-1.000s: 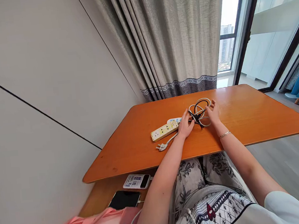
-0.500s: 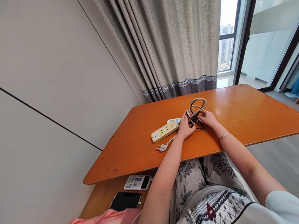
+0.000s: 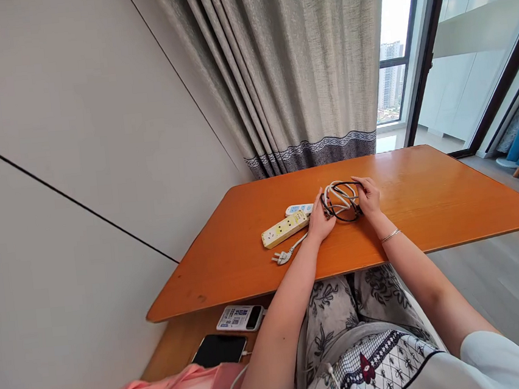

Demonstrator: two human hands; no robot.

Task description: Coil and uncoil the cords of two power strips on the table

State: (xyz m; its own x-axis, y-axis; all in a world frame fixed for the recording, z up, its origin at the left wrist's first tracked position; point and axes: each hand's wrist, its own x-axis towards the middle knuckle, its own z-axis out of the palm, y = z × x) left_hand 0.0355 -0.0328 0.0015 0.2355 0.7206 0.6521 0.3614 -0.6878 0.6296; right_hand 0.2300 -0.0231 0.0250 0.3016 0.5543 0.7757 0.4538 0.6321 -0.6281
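So, a tangle of cords is being handled on the wooden surface [image 3: 228, 252], pretty much between the two hands. A black cord [image 3: 345, 220] is pinched between the thumb and fingers of the right hand [image 3: 369, 197], over on the right side of the bundle, and a loop of it is stretched across toward the other hand. A white cord [image 3: 333, 186] is bunched up in loose coils in the same spot, and the two are crossed over each other. The left hand [image 3: 320, 216] is placed at the left edge of the bundle, fingers pointed away from the body and thumb spread toward the coils. It's touching the cords, but how tightly they're gripped there can't be told, since part of it is hidden.

Just left of that hand, a yellowish strip [image 3: 285, 229] is laid at a slant, with a white strip [image 3: 298, 209] partly tucked behind it. A white plug [image 3: 282, 257] is left lying nearer the body, prongs pointed left, its lead run up toward the left wrist.

Lower down, a phone [image 3: 219, 350] and a white gadget [image 3: 239, 317] are set on a shelf [image 3: 158, 357], with something pink [image 3: 168, 387] piled beside them.
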